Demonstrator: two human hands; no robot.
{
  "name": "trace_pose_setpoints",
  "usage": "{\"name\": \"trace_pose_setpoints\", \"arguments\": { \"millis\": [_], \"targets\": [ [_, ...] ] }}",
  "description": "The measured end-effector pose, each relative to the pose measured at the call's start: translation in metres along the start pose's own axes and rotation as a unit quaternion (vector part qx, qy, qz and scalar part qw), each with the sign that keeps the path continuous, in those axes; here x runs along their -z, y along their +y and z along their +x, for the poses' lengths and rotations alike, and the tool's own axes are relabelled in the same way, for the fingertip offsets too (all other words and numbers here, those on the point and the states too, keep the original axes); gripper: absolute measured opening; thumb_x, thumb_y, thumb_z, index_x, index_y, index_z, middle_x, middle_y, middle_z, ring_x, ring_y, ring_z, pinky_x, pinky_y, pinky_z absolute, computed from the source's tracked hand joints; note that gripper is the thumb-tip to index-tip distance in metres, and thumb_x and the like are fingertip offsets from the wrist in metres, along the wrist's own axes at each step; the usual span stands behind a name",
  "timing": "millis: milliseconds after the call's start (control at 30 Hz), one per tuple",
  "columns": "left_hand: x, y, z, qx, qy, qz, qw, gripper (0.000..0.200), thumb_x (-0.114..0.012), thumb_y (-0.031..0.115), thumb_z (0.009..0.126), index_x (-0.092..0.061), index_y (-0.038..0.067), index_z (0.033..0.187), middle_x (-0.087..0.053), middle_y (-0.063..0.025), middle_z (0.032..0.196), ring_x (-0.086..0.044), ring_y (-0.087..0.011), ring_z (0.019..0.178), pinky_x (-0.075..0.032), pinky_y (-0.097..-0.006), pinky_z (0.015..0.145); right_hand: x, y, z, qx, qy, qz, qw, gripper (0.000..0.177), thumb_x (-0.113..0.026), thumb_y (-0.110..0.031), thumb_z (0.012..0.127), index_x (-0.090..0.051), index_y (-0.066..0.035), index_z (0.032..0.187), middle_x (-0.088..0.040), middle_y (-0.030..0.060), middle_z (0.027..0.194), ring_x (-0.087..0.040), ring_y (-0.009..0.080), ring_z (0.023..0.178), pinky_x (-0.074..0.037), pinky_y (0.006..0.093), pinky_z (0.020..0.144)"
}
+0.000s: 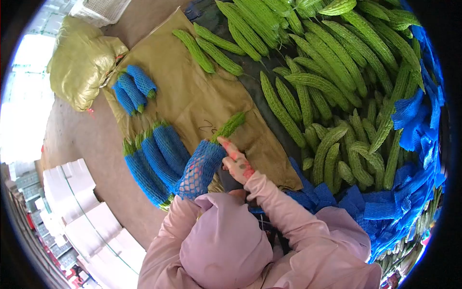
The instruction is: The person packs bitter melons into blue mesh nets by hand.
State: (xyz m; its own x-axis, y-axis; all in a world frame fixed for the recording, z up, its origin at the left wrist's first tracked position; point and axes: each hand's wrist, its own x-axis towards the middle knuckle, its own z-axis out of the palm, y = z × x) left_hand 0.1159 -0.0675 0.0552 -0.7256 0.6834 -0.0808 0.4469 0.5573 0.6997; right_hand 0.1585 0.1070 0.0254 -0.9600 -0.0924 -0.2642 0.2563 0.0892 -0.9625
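A blue mesh sleeve (201, 164) covers my left hand (193, 177); skin shows through the stretched holes, but the fingers are hidden. From the sleeve's far end sticks a green bitter melon (230, 126). My right hand (237, 163), with red marks on the skin, is at the right side of that end, its index finger reaching to the base of the melon and its other fingers bent at the mesh edge. Left of my hands lie several large melons in blue mesh (161, 156), side by side. Smaller mesh-covered melons (132, 89) lie farther away.
Bare bitter melons (332, 62) are heaped at the right, and a few (211, 50) lie on the tan sheet (192, 96). Blue mesh sleeves (385, 204) are piled along the right edge. White boxes (86, 216), a tan sack (79, 58) and a white crate (101, 10) are at the left.
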Motion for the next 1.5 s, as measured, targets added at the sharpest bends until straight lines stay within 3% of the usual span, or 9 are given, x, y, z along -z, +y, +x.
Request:
{"name": "trace_pose_setpoints", "arguments": {
  "millis": [33,367,667,767,967,1067,1233,1333,1500],
  "targets": [
    [-0.003,-0.003,-0.003,0.006,0.013,-0.013,1.0,0.03,-0.05,0.012,0.093,-0.057,0.005,0.122,-0.056,-0.0134,0.126,-0.047,-0.0304,0.124,-0.027,-0.039,0.112,-0.003,-0.002,-0.01,-0.134,-0.002,0.206,0.969,0.05,-0.06,-0.015,0.082,-0.049,-0.003,0.129,-0.061,0.016,0.116,-0.058,0.0261,0.108,-0.042,0.0324,0.096],
    [0.001,0.015,0.013,0.011,0.054,-0.14,0.989,0.021,-0.054,0.012,0.091,-0.06,0.005,0.11,-0.061,-0.0113,0.109,-0.055,-0.0257,0.109,-0.031,-0.0386,0.108,0.02,-0.054,0.014,-0.122,-0.042,0.296,0.946,0.019,-0.067,-0.022,0.084,-0.06,-0.006,0.092,-0.057,-0.0038,0.084,-0.05,0.0042,0.074,-0.041,0.0198,0.066],
    [0.01,0.006,0.006,0.118,0.068,-0.296,0.945,0.03,-0.055,0.009,0.089,-0.057,0.004,0.118,-0.06,-0.0122,0.114,-0.055,-0.0251,0.109,-0.039,-0.0336,0.101,0.049,0.005,0.093,-0.145,0.054,0.281,0.947,0.024,-0.068,-0.019,0.083,-0.062,-0.001,0.098,-0.064,0.0004,0.087,-0.057,0.0082,0.079,-0.047,0.0252,0.067],
    [0.027,0.044,0.04,0.323,0.12,-0.732,0.588,0.046,-0.053,0.0,0.082,-0.049,0.002,0.128,-0.058,-0.0115,0.118,-0.055,-0.0224,0.108,-0.043,-0.0297,0.093,0.07,0.059,0.118,-0.162,0.127,0.182,0.961,0.028,-0.07,-0.021,0.082,-0.063,-0.001,0.1,-0.066,0.003,0.09,-0.059,0.0126,0.082,-0.047,0.028,0.072],
    [0.008,0.038,0.022,0.298,0.133,-0.645,0.69,0.057,-0.052,-0.001,0.082,-0.038,-0.001,0.137,-0.052,-0.0112,0.127,-0.05,-0.0221,0.115,-0.041,-0.0304,0.095,0.05,0.08,0.088,-0.123,0.406,-0.009,0.906,0.041,-0.07,-0.03,0.081,-0.061,-0.002,0.11,-0.063,0.0077,0.104,-0.059,0.0203,0.094,-0.047,0.0316,0.084],
    [-0.001,0.028,-0.001,0.231,0.006,-0.37,0.9,0.06,-0.056,0.004,0.083,-0.036,0.0,0.139,-0.05,-0.01,0.128,-0.049,-0.0197,0.116,-0.04,-0.0298,0.096,0.028,0.042,0.047,-0.347,0.176,0.482,0.785,0.046,-0.068,-0.036,0.082,-0.058,-0.003,0.113,-0.064,0.0087,0.099,-0.063,0.0227,0.09,-0.051,0.0335,0.08],
    [0.023,0.014,-0.024,0.313,0.179,-0.494,0.791,0.029,-0.051,0.022,0.096,-0.061,-0.004,0.103,-0.067,-0.009,0.088,-0.063,-0.0165,0.078,-0.051,-0.0297,0.074,0.025,-0.01,0.036,-0.259,0.046,0.4,0.878,0.047,-0.066,-0.042,0.081,-0.055,-0.005,0.109,-0.065,0.0071,0.086,-0.064,0.0233,0.066,-0.053,0.0338,0.066],
    [0.023,-0.014,-0.02,0.299,0.236,-0.383,0.842,0.049,-0.051,0.034,0.095,-0.048,-0.002,0.128,-0.057,-0.0152,0.119,-0.055,-0.0244,0.111,-0.044,-0.0369,0.094,0.016,-0.044,0.04,-0.204,0.072,0.318,0.923,0.052,-0.066,-0.041,0.082,-0.054,-0.003,0.115,-0.064,0.0114,0.097,-0.064,0.025,0.078,-0.053,0.0356,0.067],
    [0.005,-0.025,0.017,0.27,0.195,-0.581,0.742,0.073,-0.071,0.025,0.082,-0.031,0.003,0.14,-0.053,-0.0097,0.121,-0.052,-0.0188,0.107,-0.043,-0.0319,0.092,-0.003,-0.045,0.043,0.027,0.059,-0.095,0.993,0.055,-0.065,-0.031,0.084,-0.048,-0.001,0.127,-0.056,0.0171,0.114,-0.055,0.028,0.105,-0.048,0.0367,0.083]
  ]
}}
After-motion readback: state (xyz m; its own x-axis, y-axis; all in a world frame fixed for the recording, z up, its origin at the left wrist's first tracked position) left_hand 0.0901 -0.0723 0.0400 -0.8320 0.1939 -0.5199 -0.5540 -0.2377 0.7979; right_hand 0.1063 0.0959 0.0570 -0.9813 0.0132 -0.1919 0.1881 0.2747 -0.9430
